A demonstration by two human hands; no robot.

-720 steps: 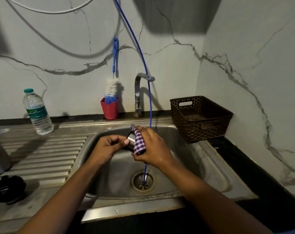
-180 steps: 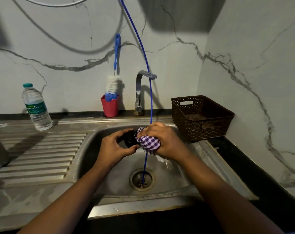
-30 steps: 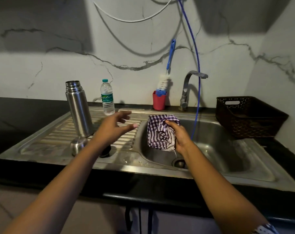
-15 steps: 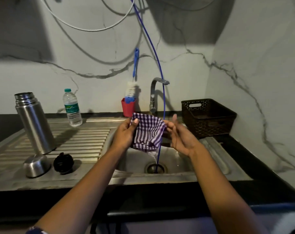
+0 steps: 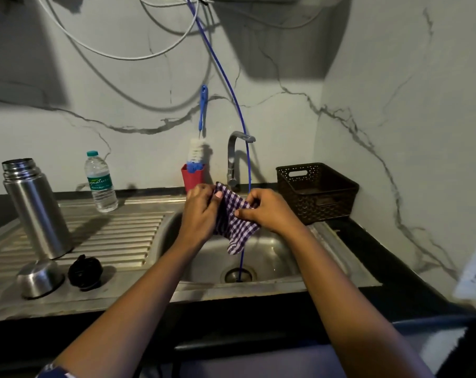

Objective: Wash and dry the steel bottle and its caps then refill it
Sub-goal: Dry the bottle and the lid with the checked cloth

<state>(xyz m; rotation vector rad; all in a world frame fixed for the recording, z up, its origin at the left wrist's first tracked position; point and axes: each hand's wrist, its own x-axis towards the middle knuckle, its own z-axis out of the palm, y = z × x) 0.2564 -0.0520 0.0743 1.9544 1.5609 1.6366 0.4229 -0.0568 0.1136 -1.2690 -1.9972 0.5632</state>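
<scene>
Purple-and-white checked cloth hangs between my two hands above the sink; my left hand has its grip closed on the cloth's upper left edge, thumb pinching the fabric against curled fingers; my right hand has its grip closed on the right side, fingers curled over a bunched fold; the loose lower corner dangles towards the drain.

The steel bottle stands upright and uncapped on the ribbed draining board, well to the left of my hands; its steel cap sits mouth down just in front of it, and the black cap lies just beside that, to the right.

A clear plastic water bottle with a teal top stands at the back of the board; its green label carries white writing, too blurred for me to read.

Behind my hands stand a red cup with a bottle brush in it and the tap; a thin blue tube runs down from above into the drain; a dark perforated basket sits on the black worktop to the right.
</scene>
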